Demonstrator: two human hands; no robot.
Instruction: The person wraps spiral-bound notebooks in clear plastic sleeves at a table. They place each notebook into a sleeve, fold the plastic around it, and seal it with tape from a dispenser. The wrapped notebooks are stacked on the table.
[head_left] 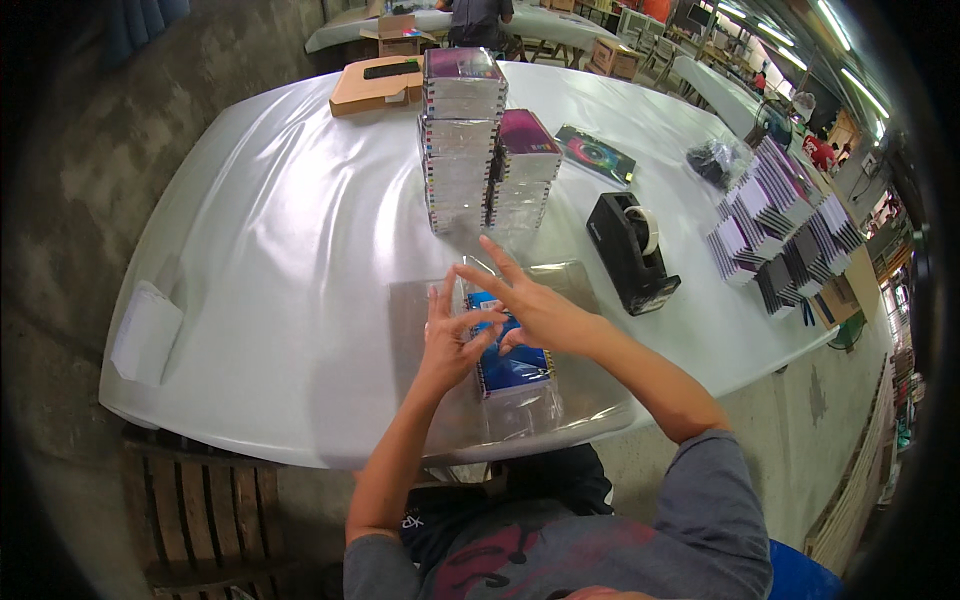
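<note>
A blue spiral-bound notebook point(518, 370) in a clear plastic wrapper point(525, 408) lies in front of me on a brownish translucent sheet point(420, 300). My left hand point(452, 338) is over its left edge, thumb and index finger brought together and the other fingers raised. Anything pinched there is too small to make out. From the right, my right hand point(545, 312) reaches across the notebook's upper part. Its fingers are spread and stretched toward the far left, crossing close to the left fingertips. Both hands hide part of the notebook's cover.
Stacks of wrapped notebooks point(460, 150) stand beyond my hands. A black tape dispenser point(632, 255) and a dark booklet point(597, 155) are to the right. More notebooks point(775, 225) are piled far right. White paper point(147, 333) lies left; a cardboard box point(365, 90) is behind. Another person point(480, 22) sits farther back.
</note>
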